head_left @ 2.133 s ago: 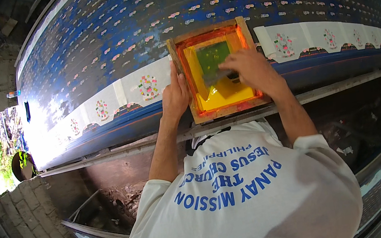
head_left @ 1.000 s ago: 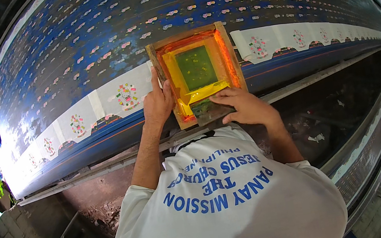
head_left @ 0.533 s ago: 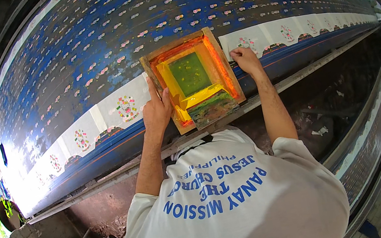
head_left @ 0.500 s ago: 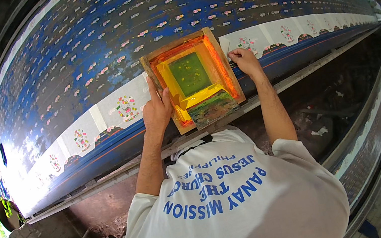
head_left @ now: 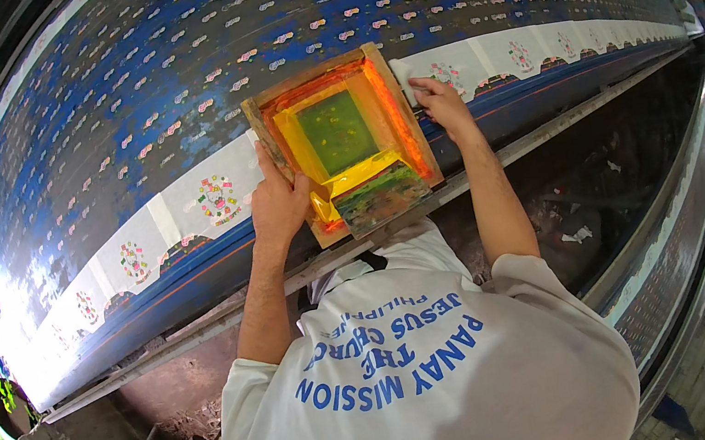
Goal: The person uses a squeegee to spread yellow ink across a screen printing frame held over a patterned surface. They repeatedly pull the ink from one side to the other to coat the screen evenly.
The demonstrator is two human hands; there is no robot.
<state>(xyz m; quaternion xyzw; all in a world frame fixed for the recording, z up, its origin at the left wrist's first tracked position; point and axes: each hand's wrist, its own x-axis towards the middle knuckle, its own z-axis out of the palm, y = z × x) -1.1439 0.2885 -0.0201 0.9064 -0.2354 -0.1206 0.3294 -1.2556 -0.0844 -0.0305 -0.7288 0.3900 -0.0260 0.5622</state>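
A wooden screen-printing frame (head_left: 338,134) lies on the long table, its inner edges smeared orange and yellow round a dark green mesh window. A paint-stained flat squeegee (head_left: 382,201) rests across its near end, behind a band of yellow ink. Beside the frame's left rail is my left hand (head_left: 280,204), index finger stretched out over the white cut piece and thumb apart. Just off the right rail, my right hand (head_left: 446,109) points its index finger onto another white piece (head_left: 476,64), its other fingers curled. Neither hand visibly grips anything. The mesh hides what lies beneath.
White pieces with colourful round prints (head_left: 218,198) run in a row along the near edge of the blue-black table (head_left: 244,14). Small printed marks cover its surface. A rail (head_left: 542,128) borders the near side, with a dark trough below. Another long table (head_left: 690,285) stands at right.
My right index finger has straightened from a closer, pinched pose at the white piece. My left hand stays beside the frame. The whole view has shifted slightly.
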